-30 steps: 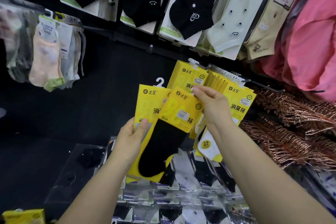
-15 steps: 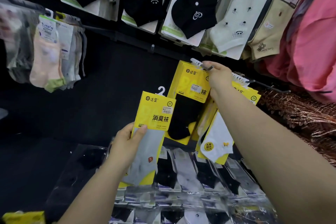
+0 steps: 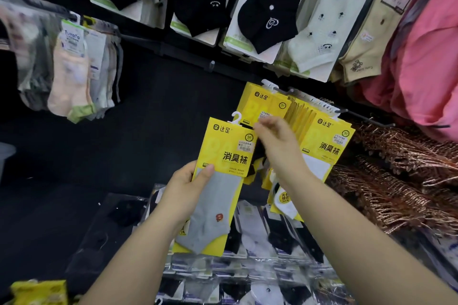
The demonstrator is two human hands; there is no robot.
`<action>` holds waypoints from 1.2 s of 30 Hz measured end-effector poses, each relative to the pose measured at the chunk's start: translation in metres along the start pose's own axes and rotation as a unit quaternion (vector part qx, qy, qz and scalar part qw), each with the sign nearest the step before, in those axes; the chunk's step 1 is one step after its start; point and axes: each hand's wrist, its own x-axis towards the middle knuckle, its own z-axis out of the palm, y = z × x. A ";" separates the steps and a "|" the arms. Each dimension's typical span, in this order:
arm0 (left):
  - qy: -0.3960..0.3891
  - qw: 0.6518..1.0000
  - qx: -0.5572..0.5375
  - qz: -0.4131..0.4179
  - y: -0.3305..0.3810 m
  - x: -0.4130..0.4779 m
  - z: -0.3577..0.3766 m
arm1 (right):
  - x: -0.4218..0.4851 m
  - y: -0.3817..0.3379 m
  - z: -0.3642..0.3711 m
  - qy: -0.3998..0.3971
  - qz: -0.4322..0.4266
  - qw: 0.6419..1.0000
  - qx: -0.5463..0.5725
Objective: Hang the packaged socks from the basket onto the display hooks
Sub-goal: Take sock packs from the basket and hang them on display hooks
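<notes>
My left hand grips the grey sock pack; right hand blurred at its top corner, grip unclear, covering hung packs.

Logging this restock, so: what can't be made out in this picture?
Head view.
Right hand: motion-blurred, so its grip on the grey-sock pack is unclear.
Front hung pack: lower part hidden behind that hand.
Yellow packaging, bottom left: cut off by the frame edge.

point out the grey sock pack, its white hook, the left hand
grey sock pack [image 3: 230,153], head view, yellow card header
white hook [image 3: 235,122], head view, its stem
left hand [image 3: 179,195], head view, its back
</notes>
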 end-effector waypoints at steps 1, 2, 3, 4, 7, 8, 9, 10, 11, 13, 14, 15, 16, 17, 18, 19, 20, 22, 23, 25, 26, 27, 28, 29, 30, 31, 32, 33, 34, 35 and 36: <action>-0.006 1.000 0.005 0.004 0.001 -0.001 0.002 | -0.009 0.001 0.001 -0.047 -0.013 0.999 -0.016; -0.013 1.000 0.011 0.010 0.002 -0.003 0.003 | -0.013 0.001 0.001 -0.071 -0.025 0.997 -0.019; -0.021 1.000 0.016 0.016 0.003 -0.004 0.005 | -0.016 -0.002 0.000 -0.081 -0.031 0.996 -0.007; -0.030 0.999 0.019 0.022 0.003 -0.005 0.007 | -0.016 -0.001 -0.001 -0.082 -0.034 0.996 0.004; -0.033 0.998 0.032 0.041 0.003 -0.007 0.014 | -0.010 -0.001 -0.011 -0.044 -0.002 0.998 0.036; -0.032 0.997 0.041 0.049 0.002 -0.007 0.015 | -0.006 0.002 -0.016 -0.021 0.010 0.999 0.043; -0.032 0.997 0.046 0.057 0.002 -0.007 0.016 | -0.002 0.003 -0.022 0.005 0.021 0.998 0.052; -0.033 0.996 0.048 0.063 0.001 -0.006 0.016 | 0.004 0.005 -0.027 0.030 0.028 0.998 0.056; -0.035 0.996 0.047 0.066 0.001 -0.006 0.016 | 0.009 0.004 -0.032 0.052 0.035 0.997 0.054; -0.039 0.996 0.042 0.065 -0.001 -0.005 0.015 | 0.023 0.002 -0.040 0.084 0.050 0.994 0.051; -0.043 0.996 0.038 0.062 -0.002 -0.004 0.015 | 0.029 0.000 -0.042 0.094 0.056 0.993 0.048; -0.047 0.996 0.036 0.059 -0.003 -0.004 0.015 | 0.035 -0.003 -0.042 0.103 0.060 0.992 0.044; -0.052 0.996 0.035 0.057 -0.004 -0.003 0.015 | 0.041 -0.006 -0.042 0.107 0.058 0.992 0.043; -0.057 0.996 0.034 0.055 -0.005 -0.003 0.015 | 0.046 -0.009 -0.040 0.108 0.057 0.992 0.045; -0.061 0.996 0.034 0.052 -0.005 -0.003 0.015 | 0.053 -0.011 -0.038 0.104 0.054 0.992 0.046; -0.064 0.996 0.037 0.047 -0.005 -0.003 0.014 | 0.059 -0.012 -0.036 0.097 0.050 0.993 0.044; -0.063 0.996 0.042 0.042 -0.006 -0.003 0.014 | 0.065 -0.013 -0.033 0.088 0.044 0.994 0.036; -0.060 0.996 0.046 0.037 -0.007 -0.003 0.014 | 0.076 -0.011 -0.025 0.073 0.042 0.996 0.011; -0.059 0.997 0.046 0.037 -0.007 -0.003 0.013 | 0.080 -0.008 -0.022 0.074 0.046 0.996 -0.001; -0.058 0.997 0.044 0.038 -0.007 -0.003 0.012 | 0.090 -0.002 -0.015 0.090 0.052 0.994 -0.009; -0.059 0.997 0.043 0.037 -0.008 -0.003 0.012 | 0.096 0.001 -0.012 0.104 0.055 0.993 -0.010; -0.061 0.997 0.040 0.038 -0.008 -0.003 0.011 | 0.101 0.003 -0.009 0.121 0.057 0.991 -0.014; -0.063 0.997 0.035 0.039 -0.008 -0.004 0.010 | 0.107 0.004 -0.006 0.136 0.058 0.989 -0.019; -0.064 0.997 0.031 0.040 -0.008 -0.004 0.010 | 0.112 0.004 -0.003 0.147 0.059 0.987 -0.022; -0.066 0.997 0.028 0.039 -0.008 -0.004 0.010 | 0.117 0.005 -0.001 0.154 0.060 0.986 -0.024; -0.066 0.997 0.026 0.038 -0.008 -0.004 0.010 | 0.121 0.006 0.001 0.156 0.064 0.985 -0.030; -0.067 0.997 0.025 0.036 -0.008 -0.005 0.010 | 0.126 0.007 0.003 0.160 0.068 0.984 -0.035; -0.066 0.997 0.025 0.035 -0.008 -0.005 0.009 | 0.131 0.008 0.004 0.164 0.073 0.983 -0.041; -0.064 0.997 0.025 0.034 -0.008 -0.005 0.009 | 0.135 0.008 0.006 0.168 0.079 0.981 -0.047; -0.062 0.997 0.024 0.033 -0.008 -0.005 0.008 | 0.138 0.010 0.007 0.172 0.085 0.980 -0.053; -0.062 0.997 0.025 0.032 -0.008 -0.004 0.008 | 0.142 0.011 0.008 0.175 0.089 0.979 -0.058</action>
